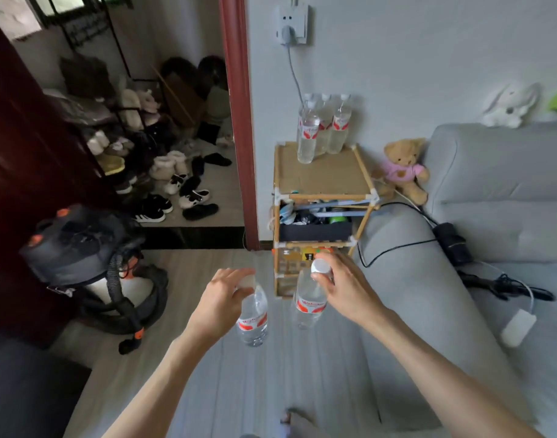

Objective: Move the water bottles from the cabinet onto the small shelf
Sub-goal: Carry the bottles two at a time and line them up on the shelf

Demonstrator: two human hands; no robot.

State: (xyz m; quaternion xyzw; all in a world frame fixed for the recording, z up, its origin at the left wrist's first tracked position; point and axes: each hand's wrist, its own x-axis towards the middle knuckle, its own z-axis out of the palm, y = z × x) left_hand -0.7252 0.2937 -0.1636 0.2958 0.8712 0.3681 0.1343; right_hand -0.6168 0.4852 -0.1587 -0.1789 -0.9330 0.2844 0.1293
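Two more bottles heading for the small shelf (321,172)

Three bottles (323,128) are already standing at its back; the left hand (226,295) and right hand (343,286) are each carrying a bottle (253,317) by the cap, just before it.

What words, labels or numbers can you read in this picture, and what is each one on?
"Wa...": red script, only its first letters legible, on the label of the bottle in the right hand.
Same red script on the bottle in the left hand: too blurred to read.
Red labels on the shelf bottles: too small to read.
Orange and yellow packages in the shelf: print unreadable.
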